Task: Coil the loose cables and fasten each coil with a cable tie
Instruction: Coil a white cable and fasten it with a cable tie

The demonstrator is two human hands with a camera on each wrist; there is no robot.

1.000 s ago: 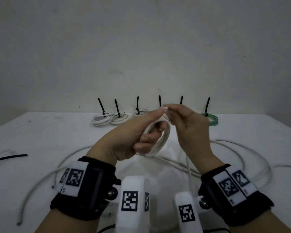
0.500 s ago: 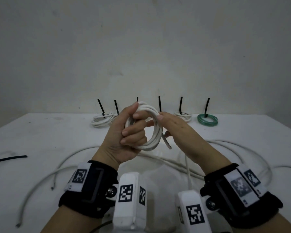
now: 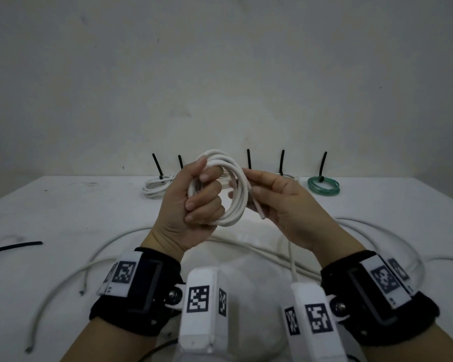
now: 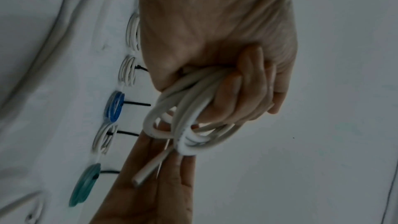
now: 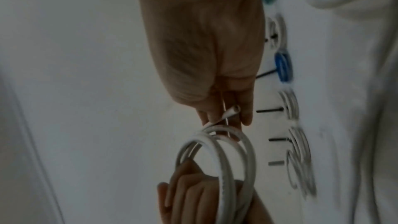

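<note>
A white cable coil [image 3: 237, 202] of several loops is held upright above the table. My left hand [image 3: 199, 186] grips its left side, fingers curled through the loops and thumb up along the top. My right hand [image 3: 249, 181] pinches the coil's right side, thumb in front and fingers behind. The cable's free end [image 3: 259, 211] sticks out down and right across the right palm. The left wrist view shows that free end [image 4: 142, 175] lying on the right hand. In the right wrist view the free end [image 5: 231, 110] lies between the fingers.
Tied coils line the table's far edge, each with a black tie standing up: a white coil [image 3: 154, 185], a green coil [image 3: 323, 185] and a blue coil [image 4: 115, 106]. Loose white cables [image 3: 63, 280] curve across the near table. A black cable [image 3: 13, 248] lies at left.
The left hand has turned the coil upright and raised it. The right hand moved from over the coil's top to its right side, and the free end now shows.
</note>
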